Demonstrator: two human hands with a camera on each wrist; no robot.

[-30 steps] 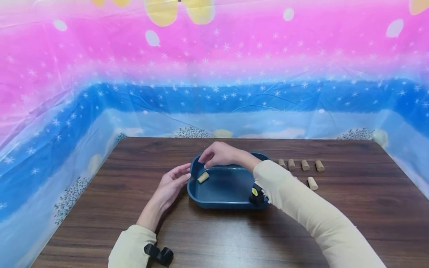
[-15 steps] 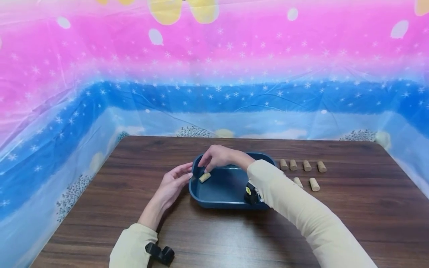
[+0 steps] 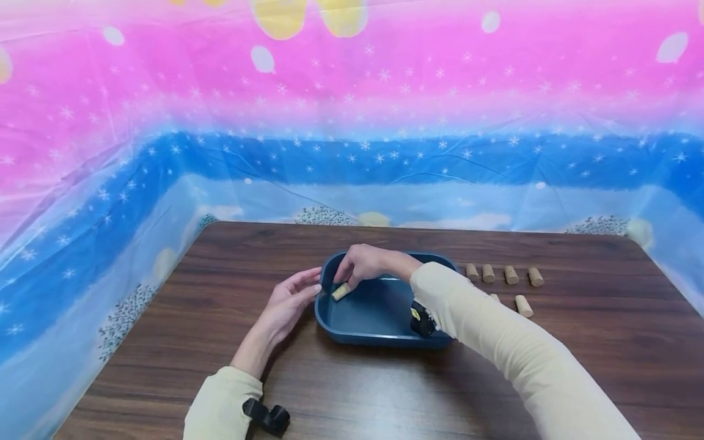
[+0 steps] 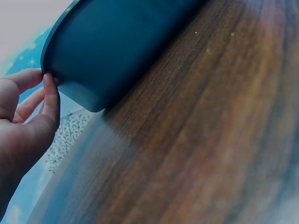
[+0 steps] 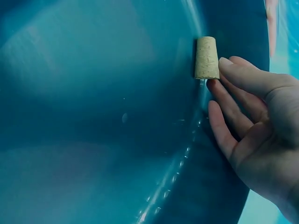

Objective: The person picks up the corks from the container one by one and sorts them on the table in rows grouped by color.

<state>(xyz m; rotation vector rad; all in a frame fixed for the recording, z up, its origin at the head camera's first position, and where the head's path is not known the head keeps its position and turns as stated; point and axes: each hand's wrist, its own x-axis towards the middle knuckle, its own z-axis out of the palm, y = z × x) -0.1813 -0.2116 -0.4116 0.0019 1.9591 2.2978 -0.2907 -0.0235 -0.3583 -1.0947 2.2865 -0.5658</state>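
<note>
A blue-grey rectangular tray with rounded corners stands on the table. My left hand rests against its left end. In the left wrist view, the thumb and fingertips touch the tray wall near the rim, fingers fairly straight. A tapered cork stopper lies on the tray floor beside the wall at the left end. Reaching across the tray, my right hand has its thumb and index finger at one end of the cork stopper. The right wrist view shows the thumb against its side and the index fingertip below its end.
Several more corks stand right of the tray, in a back row with one cork and a front row with another cork, partly behind the right sleeve. A patterned curtain surrounds the wooden table.
My right thumb and fingers have come down from above the cork stopper to its end. The cork stopper stays in place in the tray. My left hand keeps touching the tray's end.
</note>
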